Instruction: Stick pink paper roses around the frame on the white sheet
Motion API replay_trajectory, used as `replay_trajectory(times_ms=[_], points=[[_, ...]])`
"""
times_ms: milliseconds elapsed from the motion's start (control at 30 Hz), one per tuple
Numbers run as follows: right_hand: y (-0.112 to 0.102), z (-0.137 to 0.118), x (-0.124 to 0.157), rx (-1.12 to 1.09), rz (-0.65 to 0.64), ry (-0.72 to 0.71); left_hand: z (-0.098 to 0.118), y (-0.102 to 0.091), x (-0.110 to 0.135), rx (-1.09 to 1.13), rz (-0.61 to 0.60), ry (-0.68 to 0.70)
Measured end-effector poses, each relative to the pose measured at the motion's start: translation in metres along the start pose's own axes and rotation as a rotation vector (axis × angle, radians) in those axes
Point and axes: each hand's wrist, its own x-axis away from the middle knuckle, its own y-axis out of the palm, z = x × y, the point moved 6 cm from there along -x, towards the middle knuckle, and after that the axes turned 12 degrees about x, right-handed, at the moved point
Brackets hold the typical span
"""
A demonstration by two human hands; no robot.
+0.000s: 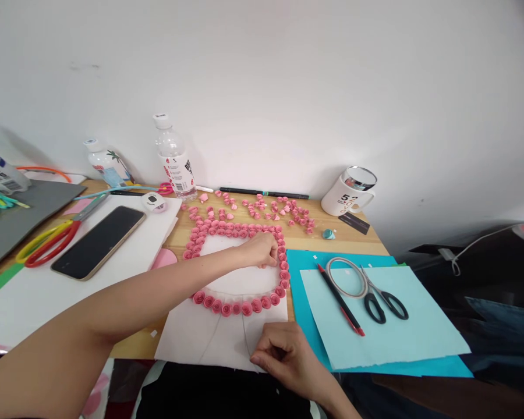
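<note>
Rose ring (247, 308): on white sheet (196, 337), near table's (353, 240) front edge; steady sheet, press lightly.
Left hand (261, 250): bunched over rose ring; cannot tell if holding.
Right hand (286, 352): loosely curled, front edge; likewise.

Wooden table (356, 240), loose pink rosettes (260, 206), white mug (344, 196), grey board (37, 209) perhaps

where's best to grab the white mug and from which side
By its handle, coming from the right, probably with the right hand. The mug stands upright with its handle turned right, away from the loose pink roses, so a grip there should be less likely to brush them.
</note>
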Motion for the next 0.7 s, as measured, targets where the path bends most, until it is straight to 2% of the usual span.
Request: replay_trajectory(times_ms=[267,467,700], points=[[0.0011,0.0005,0.0005,0.008,-0.002,-0.007,0.0076,0.0010,0.0027,-0.104,0.106,0.070],[0.0020,0.0019,0.0010,0.020,-0.012,0.000,0.0088,0.0064,0.0039,-0.134,0.194,0.072],[0.0016,0.0010,0.0017,0.019,-0.008,0.008,0.0064,0.0013,0.0039,-0.076,0.153,0.044]])
